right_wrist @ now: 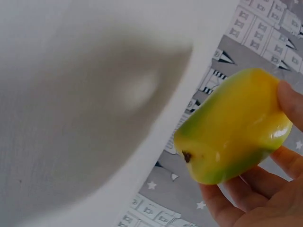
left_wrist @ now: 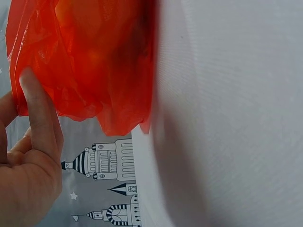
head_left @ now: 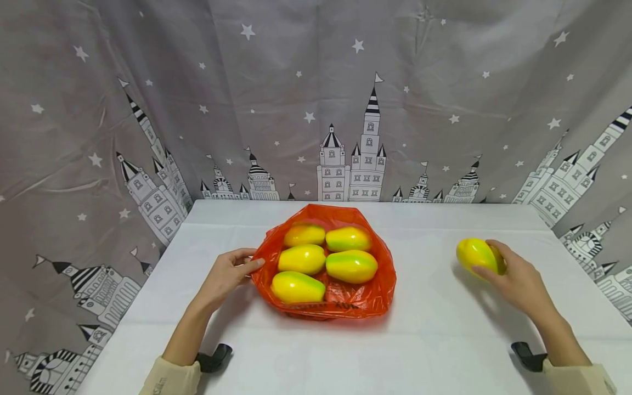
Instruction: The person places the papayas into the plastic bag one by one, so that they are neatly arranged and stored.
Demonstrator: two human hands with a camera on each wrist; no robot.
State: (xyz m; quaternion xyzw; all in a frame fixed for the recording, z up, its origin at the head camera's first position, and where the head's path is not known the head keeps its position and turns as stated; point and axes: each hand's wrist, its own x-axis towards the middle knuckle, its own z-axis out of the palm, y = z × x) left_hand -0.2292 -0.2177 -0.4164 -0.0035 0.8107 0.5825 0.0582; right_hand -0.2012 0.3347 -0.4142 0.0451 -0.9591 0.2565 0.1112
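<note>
A red plastic bag (head_left: pixel 362 304) lies open-mouthed near the middle of the table, with several yellow-green papayas (head_left: pixel 302 259) inside. My left hand (head_left: pixel 228 274) pinches the bag's left rim between thumb and fingers; the left wrist view shows the thin red plastic (left_wrist: pixel 80 61) caught there. Off to the right of the bag, my right hand (head_left: pixel 518 277) holds one more papaya (head_left: pixel 475 255) above the table. Seen from the right wrist, that papaya (right_wrist: pixel 236 127) has a dark stem mark at one end, and thumb and fingers grip its other end.
A white cloth covers the table (head_left: pixel 424 340). Behind it hangs a grey curtain (head_left: pixel 276 99) printed with stars and castles. Black straps with camera mounts (head_left: pixel 214 357) sit at both wrists.
</note>
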